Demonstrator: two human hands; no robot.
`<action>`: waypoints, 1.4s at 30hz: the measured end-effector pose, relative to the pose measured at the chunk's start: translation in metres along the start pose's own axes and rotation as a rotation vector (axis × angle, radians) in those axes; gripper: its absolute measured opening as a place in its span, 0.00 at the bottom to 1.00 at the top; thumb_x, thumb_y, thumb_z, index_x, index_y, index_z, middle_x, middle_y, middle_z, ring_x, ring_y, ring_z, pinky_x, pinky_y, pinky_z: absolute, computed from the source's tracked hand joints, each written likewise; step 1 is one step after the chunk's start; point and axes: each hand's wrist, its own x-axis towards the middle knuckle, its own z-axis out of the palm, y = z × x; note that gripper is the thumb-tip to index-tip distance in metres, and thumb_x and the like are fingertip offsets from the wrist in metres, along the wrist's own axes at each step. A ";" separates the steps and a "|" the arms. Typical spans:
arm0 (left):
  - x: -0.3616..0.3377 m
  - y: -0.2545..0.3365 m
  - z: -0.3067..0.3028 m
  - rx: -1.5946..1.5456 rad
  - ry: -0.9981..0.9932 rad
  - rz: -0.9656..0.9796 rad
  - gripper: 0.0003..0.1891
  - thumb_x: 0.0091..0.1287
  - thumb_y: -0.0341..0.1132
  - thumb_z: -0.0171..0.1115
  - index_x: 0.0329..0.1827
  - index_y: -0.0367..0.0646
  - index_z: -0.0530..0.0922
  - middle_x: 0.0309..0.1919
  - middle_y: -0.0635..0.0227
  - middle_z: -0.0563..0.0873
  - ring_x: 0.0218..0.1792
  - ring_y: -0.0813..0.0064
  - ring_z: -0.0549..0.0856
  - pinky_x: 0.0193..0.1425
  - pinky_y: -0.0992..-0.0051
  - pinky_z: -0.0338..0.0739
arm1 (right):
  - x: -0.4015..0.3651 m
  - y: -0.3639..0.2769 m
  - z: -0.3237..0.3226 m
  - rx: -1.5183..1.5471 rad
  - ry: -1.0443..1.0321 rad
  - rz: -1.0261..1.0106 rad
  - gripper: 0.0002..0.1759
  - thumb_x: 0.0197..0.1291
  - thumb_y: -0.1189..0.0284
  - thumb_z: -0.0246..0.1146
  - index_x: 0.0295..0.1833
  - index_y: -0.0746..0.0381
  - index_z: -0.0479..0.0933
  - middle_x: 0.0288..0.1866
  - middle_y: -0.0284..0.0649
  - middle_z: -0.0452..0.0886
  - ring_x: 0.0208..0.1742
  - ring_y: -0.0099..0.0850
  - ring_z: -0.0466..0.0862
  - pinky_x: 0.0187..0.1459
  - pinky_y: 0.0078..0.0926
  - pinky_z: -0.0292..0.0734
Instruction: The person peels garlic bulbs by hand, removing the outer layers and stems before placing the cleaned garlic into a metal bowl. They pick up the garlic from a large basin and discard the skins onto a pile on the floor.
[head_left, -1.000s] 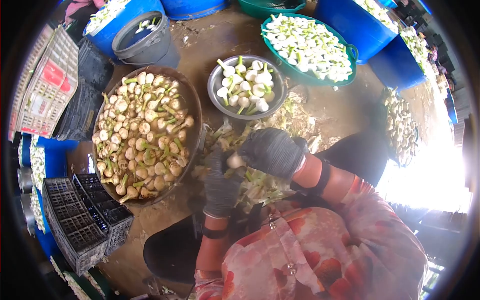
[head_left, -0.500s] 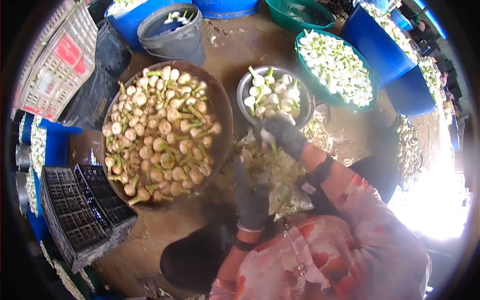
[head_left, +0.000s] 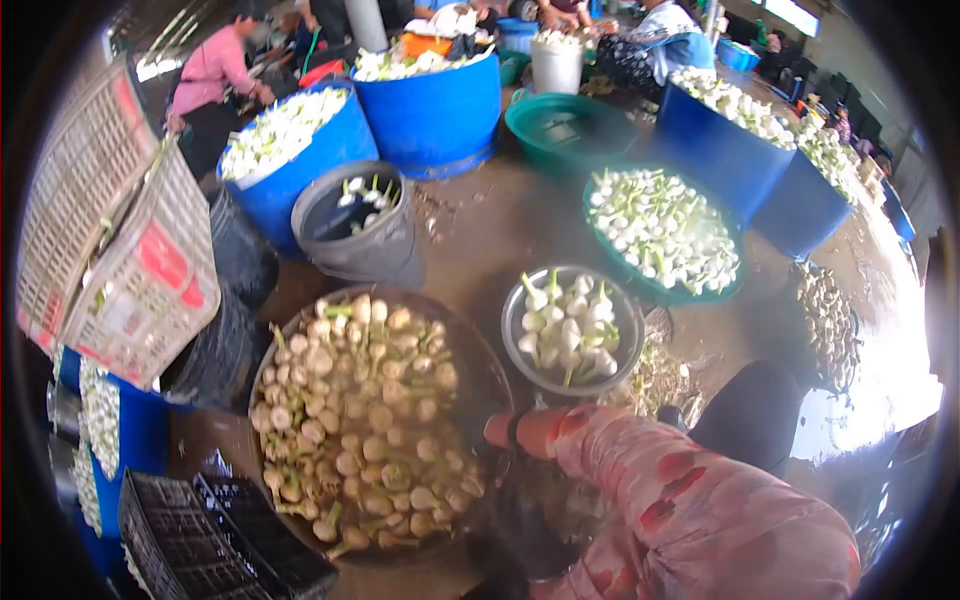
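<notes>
Head-camera view down over a wet brown floor (head_left: pixel 470 240) set with tubs of stalked bulbs. A wide brown basin (head_left: pixel 487 345) fills the centre left, piled with brownish bulbs (head_left: pixel 375 450), green stalks attached. Just right of it stands a metal bowl (head_left: pixel 625 350) of clean white bulbs (head_left: pixel 570 325).

The person's right arm, in a pink floral sleeve (head_left: pixel 690 490), reaches leftward across the lower right. Its bare wrist (head_left: pixel 497 430), with a dark band, overlaps the basin's right edge. The arm blocks much of the floor in front of the body. The right hand blurs into the basin's dark side, so whether its grip is spread or pinching cannot be told. Below the sleeve, a dark shape (head_left: pixel 535 525) may be the left hand; its grip cannot be told either.

Peelings (head_left: pixel 660 375) lie beside the bowl, partly behind the sleeve. Beyond it is a green basin (head_left: pixel 612 268) heaped with white bulbs. A grey bucket (head_left: pixel 365 260) stands close behind the brown basin, some white bulbs in it. Pale crates (head_left: pixel 140 250) lean at left; a black crate (head_left: pixel 200 545) sits near the basin's lower left. Blue barrels (head_left: pixel 425 115), topped with white bulbs, line the back, and a person in pink (head_left: pixel 215 65) is at upper left.
</notes>
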 end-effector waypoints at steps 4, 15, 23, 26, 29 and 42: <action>-0.002 0.022 0.003 -0.161 0.050 -0.198 0.26 0.75 0.33 0.53 0.73 0.31 0.63 0.71 0.52 0.68 0.72 0.62 0.68 0.75 0.66 0.61 | -0.027 -0.006 -0.026 0.018 0.057 -0.155 0.11 0.53 0.67 0.63 0.39 0.56 0.88 0.39 0.44 0.88 0.42 0.44 0.87 0.41 0.43 0.82; 0.005 -0.023 -0.008 -0.722 0.018 -0.357 0.26 0.74 0.57 0.52 0.60 0.42 0.72 0.38 0.68 0.84 0.35 0.76 0.82 0.38 0.75 0.77 | -0.175 -0.003 -0.032 0.863 0.217 -0.051 0.20 0.74 0.57 0.53 0.55 0.62 0.78 0.49 0.49 0.84 0.50 0.40 0.83 0.56 0.36 0.75; -0.024 0.016 0.010 -0.785 -0.256 -0.514 0.22 0.72 0.44 0.61 0.62 0.40 0.71 0.47 0.59 0.82 0.43 0.66 0.85 0.50 0.69 0.84 | -0.239 0.002 -0.006 0.986 0.560 0.088 0.12 0.66 0.68 0.63 0.50 0.64 0.80 0.42 0.48 0.85 0.45 0.45 0.84 0.50 0.37 0.78; -0.030 0.003 0.017 -0.698 -0.199 -0.355 0.23 0.71 0.38 0.62 0.65 0.38 0.70 0.54 0.58 0.78 0.48 0.65 0.84 0.57 0.67 0.83 | -0.263 -0.001 -0.016 0.958 0.659 0.270 0.12 0.65 0.68 0.63 0.49 0.64 0.80 0.41 0.50 0.84 0.43 0.47 0.84 0.48 0.38 0.78; -0.035 -0.002 0.024 -0.642 -0.168 -0.274 0.22 0.72 0.34 0.61 0.65 0.36 0.71 0.56 0.59 0.76 0.50 0.67 0.82 0.58 0.68 0.82 | -0.282 -0.009 -0.024 0.891 0.702 0.177 0.11 0.61 0.66 0.66 0.44 0.62 0.82 0.38 0.49 0.83 0.41 0.48 0.83 0.46 0.39 0.78; -0.050 0.014 0.053 -0.300 -0.234 -0.087 0.23 0.72 0.33 0.61 0.67 0.33 0.69 0.53 0.62 0.78 0.50 0.73 0.81 0.55 0.73 0.82 | -0.299 -0.005 -0.018 0.950 0.639 0.261 0.15 0.56 0.63 0.65 0.40 0.65 0.80 0.33 0.52 0.83 0.37 0.50 0.84 0.43 0.41 0.79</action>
